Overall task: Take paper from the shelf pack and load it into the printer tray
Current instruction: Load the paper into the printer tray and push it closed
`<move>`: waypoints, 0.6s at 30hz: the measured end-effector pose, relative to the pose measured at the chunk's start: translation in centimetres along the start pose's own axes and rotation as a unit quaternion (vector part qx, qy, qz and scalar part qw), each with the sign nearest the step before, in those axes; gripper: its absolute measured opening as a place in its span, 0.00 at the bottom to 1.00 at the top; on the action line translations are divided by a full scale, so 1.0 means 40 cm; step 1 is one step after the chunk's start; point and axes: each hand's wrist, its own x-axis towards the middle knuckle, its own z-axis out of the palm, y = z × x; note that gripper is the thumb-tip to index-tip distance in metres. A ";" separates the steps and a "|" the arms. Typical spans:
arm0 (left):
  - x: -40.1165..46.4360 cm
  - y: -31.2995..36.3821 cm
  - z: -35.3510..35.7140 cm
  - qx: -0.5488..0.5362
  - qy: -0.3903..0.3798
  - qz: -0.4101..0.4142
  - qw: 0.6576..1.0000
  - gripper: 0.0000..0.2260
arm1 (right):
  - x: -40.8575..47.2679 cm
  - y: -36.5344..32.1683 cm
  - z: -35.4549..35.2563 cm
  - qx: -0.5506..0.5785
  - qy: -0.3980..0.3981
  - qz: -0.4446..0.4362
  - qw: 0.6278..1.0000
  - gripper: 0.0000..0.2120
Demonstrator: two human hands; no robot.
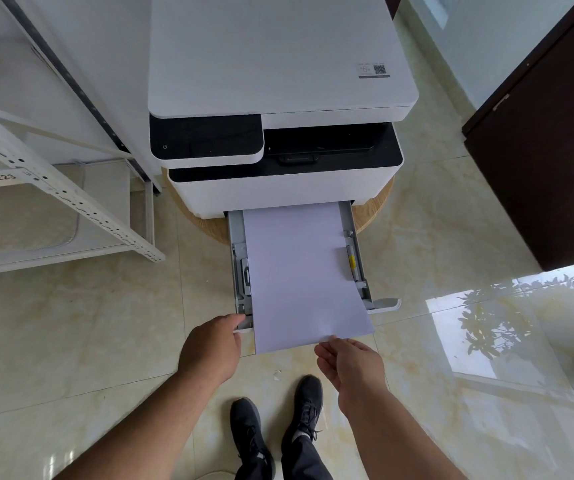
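The fetching looks done — the paper sheets [304, 271] lie along the pulled-out printer tray [356, 244], their near edge overhanging its front lip. The right hand [351, 365] pinches that edge between closed fingers [330, 341]; the left hand [214, 348] curls its fingers on the tray's front corner, just beside the paper. Left, by my judgement — seat the stack flat and shut the tray.

Glossy cream marble-look floor tiles [70, 323] underfoot, below both hands. White perforated metal shelf frame [70, 199] far left of the hands, labels 223 and 224 on it. Dark brown cabinet [542, 161] upper right. Window glare with leaf reflections [493, 327] right.
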 end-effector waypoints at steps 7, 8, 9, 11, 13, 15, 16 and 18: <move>-0.001 -0.001 0.000 -0.002 0.002 0.002 1.000 0.19 | 0.013 -0.012 0.015 -0.001 -0.006 -0.001 1.000 0.03; -0.001 -0.001 0.001 -0.004 0.003 0.002 1.000 0.19 | 0.015 -0.012 0.016 0.000 -0.005 0.000 1.000 0.03; -0.001 -0.001 0.001 -0.004 0.004 0.003 1.000 0.19 | 0.017 -0.012 0.018 0.000 -0.004 0.002 1.000 0.03; -0.001 -0.002 0.001 -0.005 0.005 0.003 1.000 0.19 | 0.020 -0.013 0.019 0.000 -0.003 0.003 1.000 0.03; -0.001 -0.002 0.002 -0.008 0.002 0.002 1.000 0.19 | 0.021 -0.013 0.020 0.001 -0.002 0.004 1.000 0.03; -0.001 -0.002 0.002 -0.008 0.003 0.001 1.000 0.19 | 0.021 -0.014 0.020 0.002 -0.002 0.004 1.000 0.02; -0.001 -0.002 0.002 -0.008 0.003 0.001 1.000 0.19 | 0.021 -0.015 0.021 0.002 -0.001 0.004 1.000 0.02; 0.000 -0.002 0.002 -0.007 0.004 0.000 1.000 0.19 | 0.021 -0.018 0.024 0.000 0.000 0.003 1.000 0.02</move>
